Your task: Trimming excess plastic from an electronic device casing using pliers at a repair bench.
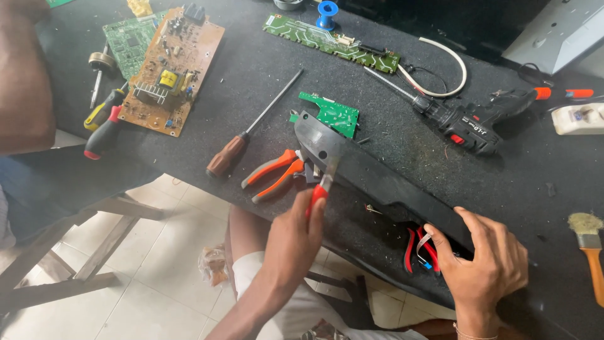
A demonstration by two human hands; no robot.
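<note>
My left hand (294,239) is shut on a small red-handled tool (319,191); its metal blade touches the wide end of a long black plastic panel (384,182). The panel lies slantwise across the dark table (390,132). My right hand (487,264) grips the panel's near right part, fingers curled over its edge. Orange-handled pliers (274,173) lie just left of the blade. A small green circuit board (333,113) sits right behind the panel's end. Red-handled cutters (420,249) show beneath the panel by my right hand.
A brown-handled screwdriver (229,154), a brown circuit board (170,69), a green board (129,41) and more screwdrivers (104,123) lie left. A long green strip board (330,41), white cable (440,69), cordless drill (465,126), paintbrush (591,252). Another person's arm (25,75) at left.
</note>
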